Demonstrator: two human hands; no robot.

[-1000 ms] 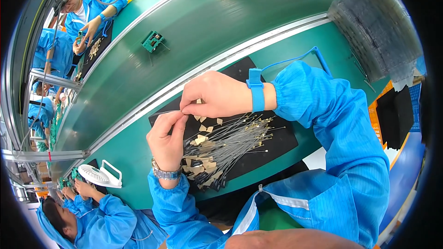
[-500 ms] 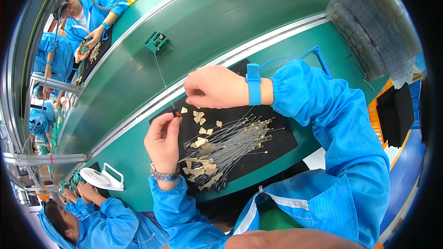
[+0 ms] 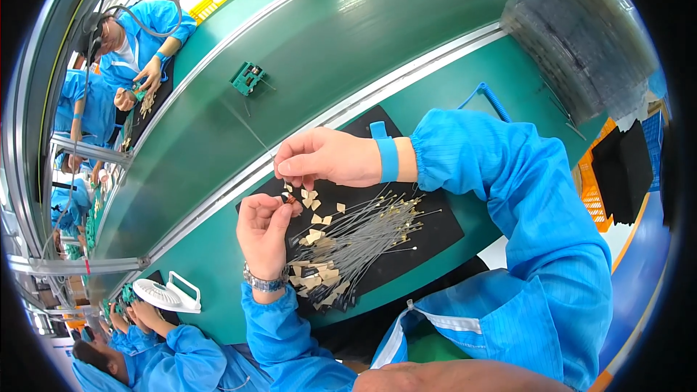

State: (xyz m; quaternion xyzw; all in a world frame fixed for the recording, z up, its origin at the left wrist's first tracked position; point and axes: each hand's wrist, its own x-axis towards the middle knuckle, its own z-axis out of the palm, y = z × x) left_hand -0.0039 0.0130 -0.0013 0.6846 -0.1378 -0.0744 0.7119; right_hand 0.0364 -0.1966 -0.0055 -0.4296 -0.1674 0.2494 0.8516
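Small reddish-brown component (image 3: 291, 200) pinched at left hand (image 3: 263, 226) fingertips, on near-left part of black rectangular mat (image 3: 435, 229); too small for axis to be told. Right hand (image 3: 327, 157) fingertips closed just above it; contents cannot be told. Bundle of thin grey wire leads with gold tips (image 3: 363, 236) laid on mat, long axis near-left to far-right. Beige tags (image 3: 314, 196) scattered beside. Bare green conveyor belt (image 3: 305, 36) far of mat; small green fixture (image 3: 247, 78) seen there. White handled fan (image 3: 168, 295) near-left.
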